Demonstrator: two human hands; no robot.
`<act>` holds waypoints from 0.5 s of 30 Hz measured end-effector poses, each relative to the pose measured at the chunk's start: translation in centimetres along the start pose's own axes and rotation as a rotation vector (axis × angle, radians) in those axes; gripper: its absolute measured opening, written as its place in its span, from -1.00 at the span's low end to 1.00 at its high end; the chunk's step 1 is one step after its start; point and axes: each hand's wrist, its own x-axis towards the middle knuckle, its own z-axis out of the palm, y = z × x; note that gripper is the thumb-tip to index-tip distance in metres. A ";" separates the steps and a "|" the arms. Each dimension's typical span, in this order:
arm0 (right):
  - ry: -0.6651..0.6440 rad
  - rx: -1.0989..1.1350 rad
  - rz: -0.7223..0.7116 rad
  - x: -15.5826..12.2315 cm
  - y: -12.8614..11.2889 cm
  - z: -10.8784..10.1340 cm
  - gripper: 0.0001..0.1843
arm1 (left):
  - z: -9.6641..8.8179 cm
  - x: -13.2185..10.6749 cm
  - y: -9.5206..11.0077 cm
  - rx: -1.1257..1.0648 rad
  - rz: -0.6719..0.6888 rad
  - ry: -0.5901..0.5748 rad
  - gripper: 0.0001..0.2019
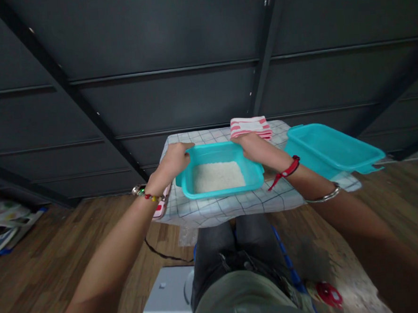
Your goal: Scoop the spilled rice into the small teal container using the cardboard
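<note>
A turquoise plastic box [219, 192] with white rice in it rests on a small table covered by a checked cloth [215, 210]. My left hand [174, 161] grips the box's left rim, fingers curled over the edge. At the far right corner of the box, my right hand [249, 144] is closed on the rim. Both arms reach forward over my lap.
A turquoise lid [331, 150] lies on the table's right side, overhanging the edge. A red-and-white striped cloth [250, 126] is folded at the table's back. A dark panelled wall stands behind. The floor is wood, with coloured items at the left and a red object at lower right.
</note>
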 end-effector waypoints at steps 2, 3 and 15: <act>-0.027 0.003 0.005 0.4 0.8 0.6 -0.55 | 1.1 0.4 0.0 -0.012 0.009 -0.018 -0.54; -0.038 0.004 0.008 0.5 1.3 0.9 -0.54 | 1.7 0.7 0.2 -0.011 0.014 -0.026 -0.53; -0.098 -0.042 0.010 4.2 3.9 0.1 -0.57 | 2.2 5.1 -0.2 -0.046 -0.003 -0.022 -0.53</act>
